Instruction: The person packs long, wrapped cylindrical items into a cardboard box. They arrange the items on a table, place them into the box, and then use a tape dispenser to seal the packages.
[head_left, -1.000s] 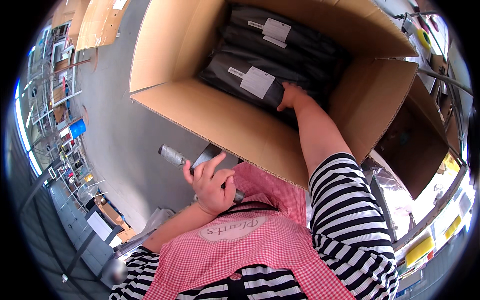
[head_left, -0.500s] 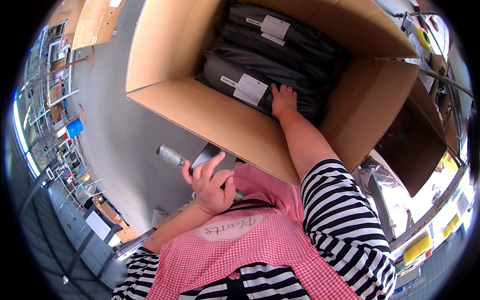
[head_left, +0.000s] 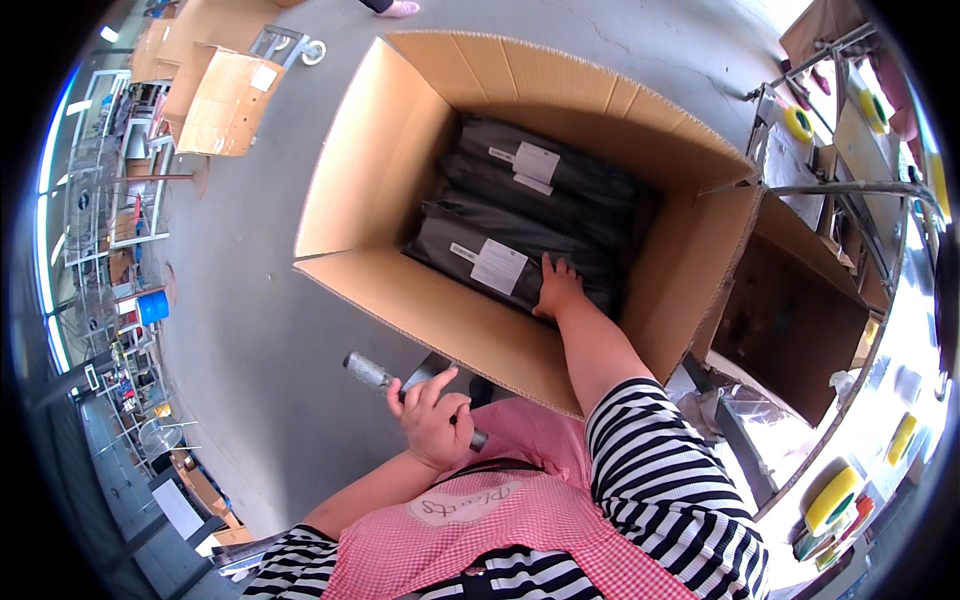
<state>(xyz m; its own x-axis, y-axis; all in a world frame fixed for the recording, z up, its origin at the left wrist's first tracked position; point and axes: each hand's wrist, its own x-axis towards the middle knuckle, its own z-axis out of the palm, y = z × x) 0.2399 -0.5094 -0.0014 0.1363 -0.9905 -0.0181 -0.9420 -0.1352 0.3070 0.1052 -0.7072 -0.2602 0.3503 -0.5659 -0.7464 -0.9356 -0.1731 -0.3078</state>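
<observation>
A large open cardboard box (head_left: 440, 310) stands in front of me. Inside lie dark plastic-wrapped packages, a nearer one (head_left: 445, 232) and a farther one (head_left: 590, 180), each with white labels. My right hand (head_left: 557, 288) reaches over the near wall and rests on the right part of the nearer package, fingers spread. Outside the near wall, my left hand (head_left: 437, 425) lies loosely over a grey metal bar with a tube-shaped end (head_left: 368, 369). Its fingers are apart; the bar's middle is hidden beneath it.
A second open cardboard box (head_left: 790, 325) stands to the right, by a metal-framed rack (head_left: 830, 188) with yellow tape rolls (head_left: 798, 123). Far left are cardboard boxes (head_left: 228, 100) by a wheeled cart (head_left: 300, 47) and a blue container (head_left: 152, 308). Another person's foot (head_left: 400, 9) shows at the top.
The view has shifted, so the box sits lower and its far wall shows fully. My right hand stays on the nearer package, and my left hand stays over the bar.
</observation>
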